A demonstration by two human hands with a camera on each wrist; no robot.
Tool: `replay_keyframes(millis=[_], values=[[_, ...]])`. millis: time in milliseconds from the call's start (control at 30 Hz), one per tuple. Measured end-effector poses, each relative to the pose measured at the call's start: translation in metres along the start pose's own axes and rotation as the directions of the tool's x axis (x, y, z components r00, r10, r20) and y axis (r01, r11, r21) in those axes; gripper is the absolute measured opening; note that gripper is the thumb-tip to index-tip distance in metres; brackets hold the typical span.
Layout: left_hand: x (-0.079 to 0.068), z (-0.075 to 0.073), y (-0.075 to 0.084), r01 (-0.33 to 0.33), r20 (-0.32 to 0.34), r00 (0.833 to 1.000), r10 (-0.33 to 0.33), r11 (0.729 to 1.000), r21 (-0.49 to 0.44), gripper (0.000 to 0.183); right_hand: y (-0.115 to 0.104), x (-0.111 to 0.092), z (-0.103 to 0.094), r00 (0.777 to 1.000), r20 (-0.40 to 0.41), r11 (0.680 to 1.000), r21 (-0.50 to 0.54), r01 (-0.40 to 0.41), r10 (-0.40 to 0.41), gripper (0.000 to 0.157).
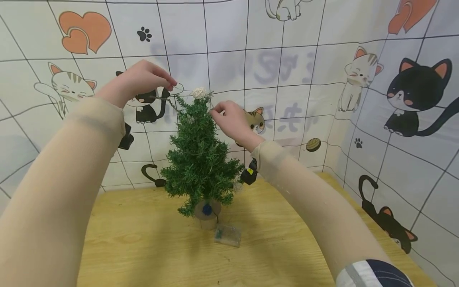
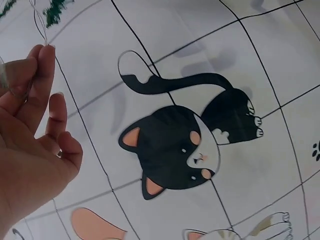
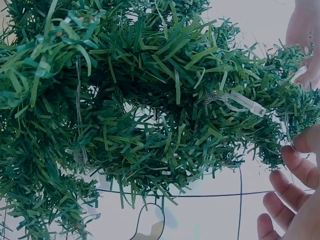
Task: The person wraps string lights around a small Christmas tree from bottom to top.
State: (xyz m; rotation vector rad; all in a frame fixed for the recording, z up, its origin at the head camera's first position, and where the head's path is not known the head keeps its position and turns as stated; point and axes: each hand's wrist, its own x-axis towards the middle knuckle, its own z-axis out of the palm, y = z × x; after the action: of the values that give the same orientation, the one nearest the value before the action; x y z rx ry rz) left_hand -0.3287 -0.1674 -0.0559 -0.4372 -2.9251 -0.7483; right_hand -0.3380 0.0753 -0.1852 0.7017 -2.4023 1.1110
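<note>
A small green artificial Christmas tree stands upright between both hands, a white woven ball at its tip. To the left of the tip, my left hand pinches a thin string-light wire between thumb and fingertips; a loop of it sticks out toward the tip. My right hand is at the upper right side of the tree, its thumb and forefinger pinching the thin wire close to the branches. A clear light bulb on the wire lies among the needles in the right wrist view.
The tree's round base with a blue spot rests on a wooden table. In front of it lies a clear battery box with a dark lead. Another woven ball hangs low right. Behind is a cat-patterned wall covering.
</note>
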Motion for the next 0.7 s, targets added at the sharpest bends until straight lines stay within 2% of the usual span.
replay_keyframes(millis=[167, 267, 433, 600, 700], values=[[-0.008, -0.001, -0.023, 0.015, 0.015, 1.000, -0.014, 0.998, -0.062, 0.042, 0.001, -0.001, 0.003, 1.000, 0.003, 1.000, 0.012, 0.000, 0.000, 0.024], [-0.007, 0.007, -0.035, 0.007, 0.022, 1.000, -0.005, 0.997, -0.078, 0.043, 0.002, -0.002, 0.003, 1.000, 0.002, 1.000, 0.021, -0.002, 0.002, 0.024], [-0.002, 0.036, -0.054, -0.017, -0.021, 1.000, 0.014, 0.989, -0.148, 0.044, 0.003, -0.002, 0.003, 1.000, 0.001, 1.000, 0.030, -0.005, 0.005, 0.024], [0.000, 0.069, -0.070, -0.049, -0.072, 0.997, 0.030, 0.961, -0.272, 0.038, 0.004, -0.004, 0.004, 1.000, 0.005, 1.000, 0.024, 0.007, -0.007, 0.024], [0.000, 0.085, -0.078, -0.064, -0.088, 0.995, 0.038, 0.947, -0.315, 0.035, 0.004, -0.006, 0.005, 1.000, 0.013, 1.000, 0.019, 0.015, -0.015, 0.024]])
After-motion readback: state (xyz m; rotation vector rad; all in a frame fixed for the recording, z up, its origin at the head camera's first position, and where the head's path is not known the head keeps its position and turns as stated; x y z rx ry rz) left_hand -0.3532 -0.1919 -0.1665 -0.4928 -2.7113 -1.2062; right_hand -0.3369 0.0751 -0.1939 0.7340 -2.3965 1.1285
